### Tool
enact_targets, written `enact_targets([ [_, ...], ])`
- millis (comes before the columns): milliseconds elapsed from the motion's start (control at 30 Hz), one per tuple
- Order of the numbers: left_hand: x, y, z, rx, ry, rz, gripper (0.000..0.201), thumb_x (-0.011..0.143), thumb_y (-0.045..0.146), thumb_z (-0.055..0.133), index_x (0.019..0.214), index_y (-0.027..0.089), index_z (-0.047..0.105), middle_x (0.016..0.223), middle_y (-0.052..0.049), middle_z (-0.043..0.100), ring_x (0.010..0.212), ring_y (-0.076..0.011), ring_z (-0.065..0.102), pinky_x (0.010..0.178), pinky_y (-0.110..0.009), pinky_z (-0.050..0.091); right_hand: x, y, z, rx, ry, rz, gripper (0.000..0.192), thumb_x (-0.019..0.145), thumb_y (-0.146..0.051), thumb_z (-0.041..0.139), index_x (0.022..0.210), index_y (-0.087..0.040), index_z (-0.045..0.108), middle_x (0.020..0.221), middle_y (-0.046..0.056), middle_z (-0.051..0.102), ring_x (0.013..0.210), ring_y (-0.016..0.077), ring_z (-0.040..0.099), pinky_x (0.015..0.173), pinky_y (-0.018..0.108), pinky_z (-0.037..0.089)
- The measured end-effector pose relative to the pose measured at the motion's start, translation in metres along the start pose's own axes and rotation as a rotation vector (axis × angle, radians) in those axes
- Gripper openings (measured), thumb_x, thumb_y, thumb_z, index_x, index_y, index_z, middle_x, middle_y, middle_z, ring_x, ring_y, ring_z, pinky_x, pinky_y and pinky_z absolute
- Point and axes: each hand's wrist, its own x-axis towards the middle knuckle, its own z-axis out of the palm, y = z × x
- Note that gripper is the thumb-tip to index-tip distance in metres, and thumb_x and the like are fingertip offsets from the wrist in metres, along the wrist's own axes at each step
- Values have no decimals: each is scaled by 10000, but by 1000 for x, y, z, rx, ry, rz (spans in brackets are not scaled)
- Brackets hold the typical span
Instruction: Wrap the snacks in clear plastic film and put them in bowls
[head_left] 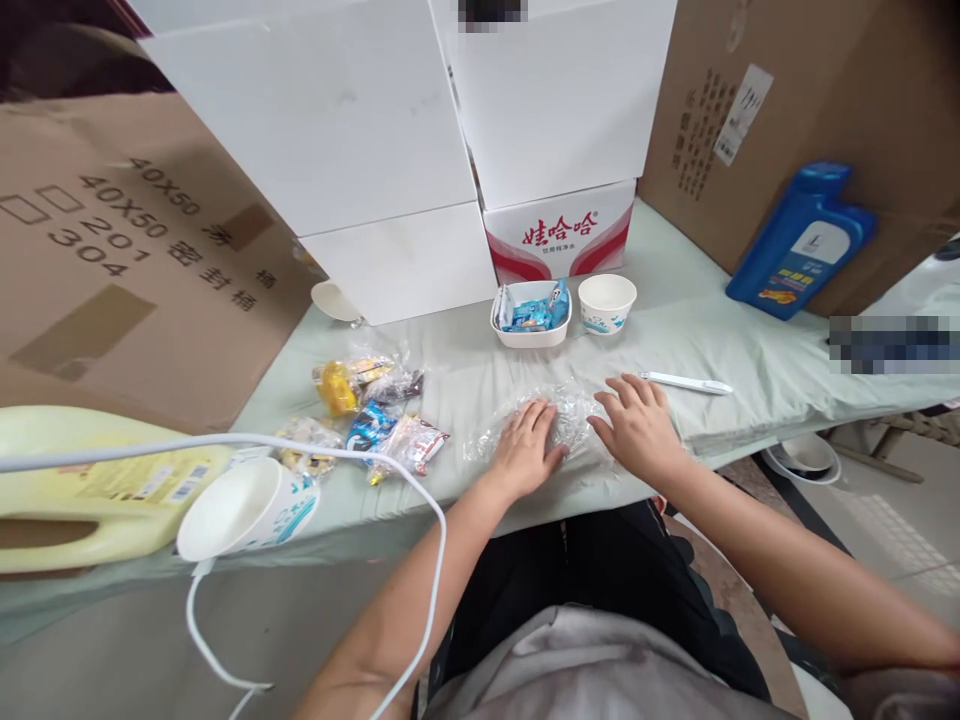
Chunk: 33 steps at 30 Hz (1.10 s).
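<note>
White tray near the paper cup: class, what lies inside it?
The white tray holds several blue snack packets. Its floor and anything under them stay hidden.

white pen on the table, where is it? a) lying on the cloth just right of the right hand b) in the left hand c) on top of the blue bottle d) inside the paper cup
a: the white pen lies flat on the cloth, apart from the right hand, which rests with the left hand on the clear plastic bag.
</note>
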Motion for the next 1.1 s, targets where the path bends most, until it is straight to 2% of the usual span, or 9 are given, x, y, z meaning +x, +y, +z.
enact_targets([
  [67, 1, 3, 2, 5, 9, -19, 588, 894, 387, 544, 1416, 169, 383, 1489, -144, 420, 1435, -323, 287, 1153, -536, 271, 1, -6, -8, 50, 26, -91, 242, 942, -311, 515, 1070, -154, 647, 1175, 147, 637, 1168, 316, 503, 1007, 483, 355],
  [200, 3, 3, 2, -12, 67, -43, 712, 849, 352, 603, 1456, 140, 296, 1456, -174, 445, 1392, -328, 356, 1131, -531, 310, -2, -20, 1, 146, -174, -244, 228, 940, -317, 521, 1052, -158, 640, 1011, 112, 660, 962, 252, 560, 832, 372, 443],
  [333, -2, -12, -13, 39, 192, -103, 538, 858, 345, 599, 1340, 150, 463, 1392, -172, 497, 1315, -324, 446, 1089, -506, 378, -16, -16, 20, 69, -213, -150, 344, 936, -389, 532, 1170, -148, 607, 1155, 139, 629, 1036, 290, 534, 835, 400, 428],
  [433, -18, -25, -29, 141, 207, -135, 331, 875, 338, 577, 1152, 160, 609, 1305, -161, 563, 1254, -333, 493, 1068, -515, 396, -26, -7, 17, 74, -225, -136, 385, 935, -411, 532, 1221, -160, 592, 1225, 141, 605, 1082, 298, 520, 864, 412, 424],
  [600, -58, -36, -41, 166, 114, 63, 425, 829, 412, 654, 1186, 187, 611, 1272, -125, 601, 1287, -318, 470, 1089, -495, 397, -38, 16, 0, 72, -290, -201, 541, 841, -475, 653, 1286, -179, 569, 1335, 150, 551, 1133, 332, 493, 905, 452, 422],
  [700, -74, -44, -40, 101, 62, 114, 394, 825, 364, 668, 1185, 210, 620, 1283, -101, 617, 1274, -289, 504, 1082, -472, 424, -47, 33, -5, 80, -287, -247, 389, 894, -333, 602, 1255, -190, 594, 1258, 128, 608, 1080, 302, 531, 862, 434, 433],
  [833, -80, -51, -40, -78, 104, 152, 215, 934, 273, 502, 1033, 216, 685, 1209, -69, 676, 1276, -227, 528, 1074, -411, 443, -53, 51, -14, 179, -210, -245, 215, 951, -236, 487, 1056, -203, 672, 1101, 94, 680, 1056, 266, 566, 859, 414, 437],
  [967, -69, -50, -41, -233, 179, -20, 283, 952, 326, 433, 991, 213, 690, 1089, -60, 719, 1106, -199, 640, 971, -364, 510, -40, 62, -22, 436, -205, -165, 203, 935, -255, 477, 953, -210, 674, 1060, 78, 705, 1095, 243, 596, 930, 404, 453],
  [1100, -48, -48, -41, -173, 271, -333, 272, 894, 365, 490, 1009, 201, 674, 925, -38, 732, 853, -186, 685, 793, -305, 538, -14, 70, -17, 624, -355, 139, 215, 906, -309, 483, 976, -210, 660, 947, 46, 724, 849, 186, 668, 772, 312, 510],
])
